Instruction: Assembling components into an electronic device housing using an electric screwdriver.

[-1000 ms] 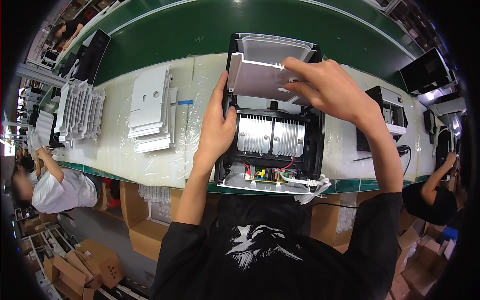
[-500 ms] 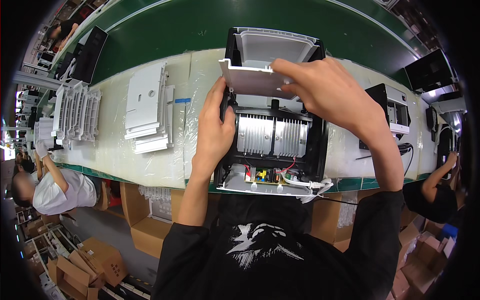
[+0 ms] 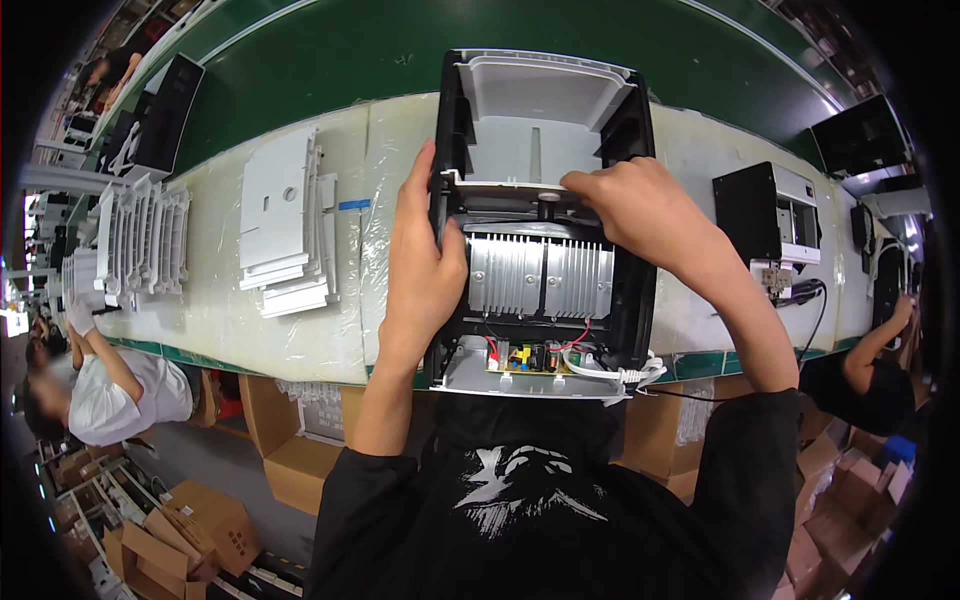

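At the near edge of the cream-topped, film-covered bench, the left hand clasps the left wall of a black rectangular plastic housing; the right hand pinches a thin, whitish, notched plastic panel inside it, beyond the ribbed silver metal heat sink. Keeping the panel level, unforced, seems wise.

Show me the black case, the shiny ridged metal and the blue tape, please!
Black case [image 3: 640,310]: head view, on its right side wall.
Shiny ridged metal [image 3: 518,275]: head view, on the left block's fins.
Blue tape [image 3: 354,205]: head view, on the middle of the strip.
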A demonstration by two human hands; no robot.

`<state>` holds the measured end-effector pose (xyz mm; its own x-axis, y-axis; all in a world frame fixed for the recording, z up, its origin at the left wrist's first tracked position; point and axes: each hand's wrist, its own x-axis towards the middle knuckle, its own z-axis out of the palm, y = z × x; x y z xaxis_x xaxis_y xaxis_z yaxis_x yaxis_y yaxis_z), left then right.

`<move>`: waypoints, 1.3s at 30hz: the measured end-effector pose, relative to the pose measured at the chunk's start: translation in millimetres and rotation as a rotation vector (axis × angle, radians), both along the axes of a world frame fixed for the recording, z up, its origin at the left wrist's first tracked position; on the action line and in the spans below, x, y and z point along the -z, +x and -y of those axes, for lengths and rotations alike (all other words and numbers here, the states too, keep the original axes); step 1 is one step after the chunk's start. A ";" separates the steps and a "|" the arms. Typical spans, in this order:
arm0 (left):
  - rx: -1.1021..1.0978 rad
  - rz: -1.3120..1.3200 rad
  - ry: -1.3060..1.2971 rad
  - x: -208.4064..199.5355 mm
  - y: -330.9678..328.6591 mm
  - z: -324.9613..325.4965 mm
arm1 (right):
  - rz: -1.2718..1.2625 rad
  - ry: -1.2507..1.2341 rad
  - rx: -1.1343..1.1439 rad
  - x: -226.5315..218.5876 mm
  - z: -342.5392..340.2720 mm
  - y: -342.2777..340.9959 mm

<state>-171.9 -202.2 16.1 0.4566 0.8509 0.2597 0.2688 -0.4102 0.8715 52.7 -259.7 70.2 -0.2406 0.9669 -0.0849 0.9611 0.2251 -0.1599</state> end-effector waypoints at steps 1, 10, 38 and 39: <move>0.013 0.000 -0.003 0.0 0.0 0.0 | 0.000 -0.003 0.013 3.6 0.1 -0.2; 0.004 0.108 -0.130 6.3 0.1 0.0 | -0.457 0.331 0.148 4.0 38.5 5.7; 0.128 0.245 -0.351 11.7 -13.8 9.9 | -1.152 1.480 1.458 88.9 336.4 234.9; 0.115 0.252 -0.362 14.5 -15.0 10.5 | -1.414 1.400 1.168 78.8 369.9 241.2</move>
